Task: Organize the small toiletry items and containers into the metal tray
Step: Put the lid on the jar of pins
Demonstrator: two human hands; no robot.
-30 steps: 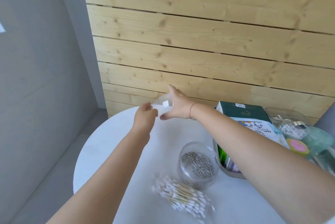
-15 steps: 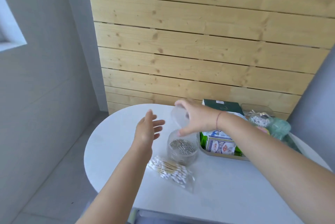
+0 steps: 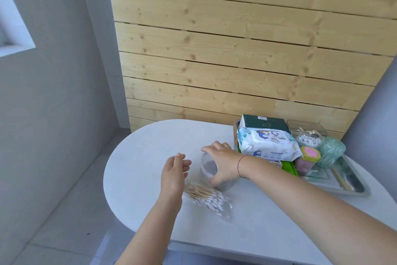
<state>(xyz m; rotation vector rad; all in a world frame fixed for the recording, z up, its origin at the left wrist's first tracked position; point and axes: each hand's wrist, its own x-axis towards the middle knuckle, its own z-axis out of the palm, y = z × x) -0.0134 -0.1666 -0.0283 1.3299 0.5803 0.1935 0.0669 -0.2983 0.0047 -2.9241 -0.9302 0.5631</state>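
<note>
A clear round jar of metal pins (image 3: pixel 208 168) stands on the white table (image 3: pixel 141 157), just left of the metal tray (image 3: pixel 352 189). My right hand (image 3: pixel 223 162) lies over its top, pressing the clear lid onto it. Beside the jar on its left, my left hand (image 3: pixel 174 173) hovers with fingers loosely apart and holds nothing. A clear bag of cotton swabs (image 3: pixel 207 197) lies on the table in front of the jar. The tray holds a pack of wet wipes (image 3: pixel 268 143), a green box (image 3: pixel 265 123), a pink-topped jar (image 3: pixel 309 156) and a teal ball (image 3: pixel 330 152).
A clear container of white swabs (image 3: pixel 309 138) sits at the tray's back. A wood-slat wall (image 3: pixel 236 50) rises behind the table. The table's rounded left edge drops to a grey tiled floor (image 3: pixel 53 211).
My right hand carried the clear lid from the far side of the table down onto the pin jar. My left hand let go of the lid and drew back beside the jar.
</note>
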